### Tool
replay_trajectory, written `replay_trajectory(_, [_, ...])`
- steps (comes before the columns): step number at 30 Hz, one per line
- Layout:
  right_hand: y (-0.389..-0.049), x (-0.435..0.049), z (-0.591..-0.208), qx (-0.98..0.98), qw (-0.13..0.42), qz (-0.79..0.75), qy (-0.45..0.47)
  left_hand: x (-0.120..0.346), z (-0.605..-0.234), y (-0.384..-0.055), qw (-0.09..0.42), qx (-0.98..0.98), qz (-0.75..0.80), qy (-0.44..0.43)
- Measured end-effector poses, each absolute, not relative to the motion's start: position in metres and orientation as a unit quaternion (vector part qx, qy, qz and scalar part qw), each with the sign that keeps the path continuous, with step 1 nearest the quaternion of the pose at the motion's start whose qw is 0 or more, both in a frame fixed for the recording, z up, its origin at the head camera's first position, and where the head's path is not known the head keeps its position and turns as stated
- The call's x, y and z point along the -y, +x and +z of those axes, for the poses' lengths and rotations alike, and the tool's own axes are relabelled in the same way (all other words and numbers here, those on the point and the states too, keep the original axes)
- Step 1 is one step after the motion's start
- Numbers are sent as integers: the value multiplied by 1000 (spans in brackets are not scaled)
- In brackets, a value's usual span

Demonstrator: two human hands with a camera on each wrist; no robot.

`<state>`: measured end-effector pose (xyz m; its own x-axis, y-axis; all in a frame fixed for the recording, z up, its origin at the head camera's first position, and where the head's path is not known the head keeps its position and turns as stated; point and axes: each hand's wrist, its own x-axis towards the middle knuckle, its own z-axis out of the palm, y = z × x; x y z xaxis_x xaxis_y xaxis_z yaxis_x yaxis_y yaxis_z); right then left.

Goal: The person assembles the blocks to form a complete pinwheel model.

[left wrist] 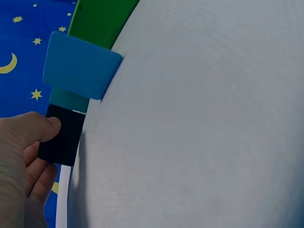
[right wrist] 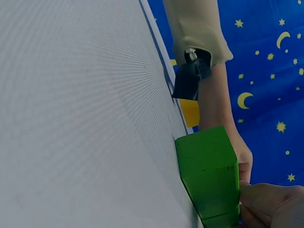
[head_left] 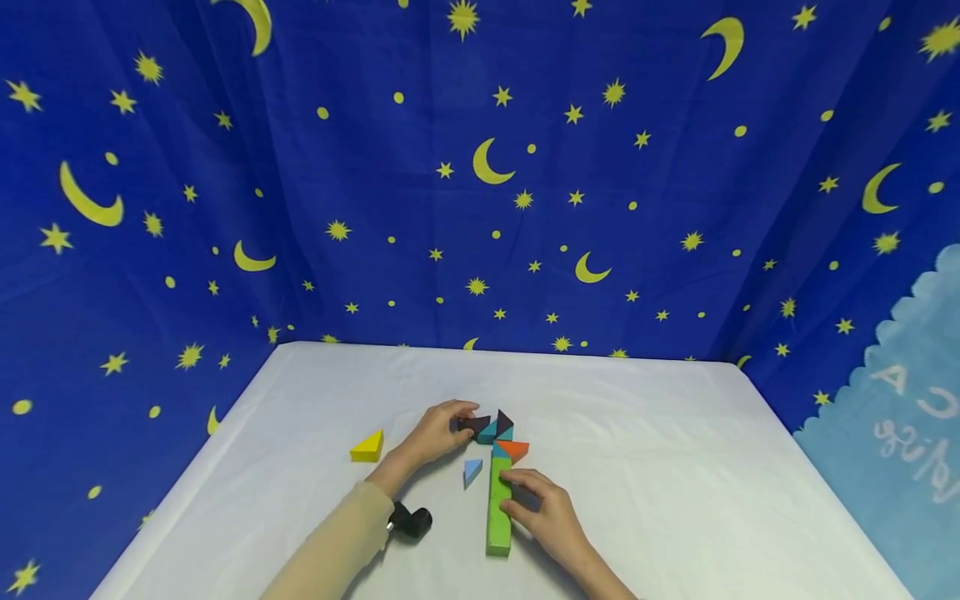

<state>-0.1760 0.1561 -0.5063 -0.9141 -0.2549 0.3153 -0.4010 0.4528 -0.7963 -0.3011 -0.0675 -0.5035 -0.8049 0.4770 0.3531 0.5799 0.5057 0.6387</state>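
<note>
My left hand (head_left: 438, 433) pinches a dark triangular block (left wrist: 62, 135); in the left wrist view the thumb presses its flat face, with fingers behind. This block meets a teal block (head_left: 487, 431) at the far end of a row. Another dark triangle (head_left: 505, 423) stands there, beside an orange triangle (head_left: 514, 450). Nearer to me, a long green piece (head_left: 498, 517) runs along the table, marked by a seam in the right wrist view. Against its right side, the thumb and a fingertip of my right hand (head_left: 551, 512) touch it. A light-blue triangle (head_left: 472, 472) lies left of the row.
A yellow triangular block (head_left: 367, 447) lies on the white table (head_left: 675, 500) left of my left hand. A black camera mount (head_left: 411, 521) sits at the left wrist. Blue cloth (head_left: 420, 167) with yellow moons and stars rises behind the table and along its sides.
</note>
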Motion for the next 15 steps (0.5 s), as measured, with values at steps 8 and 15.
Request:
replay_trajectory(8, [-175,-155,-506,848,78,489,190,83,-502,-299,85,866,-411,-273])
replay_trajectory(15, [-174,-155,-505,842,76,498,192,96,-501,-295,87,869,-408,-266])
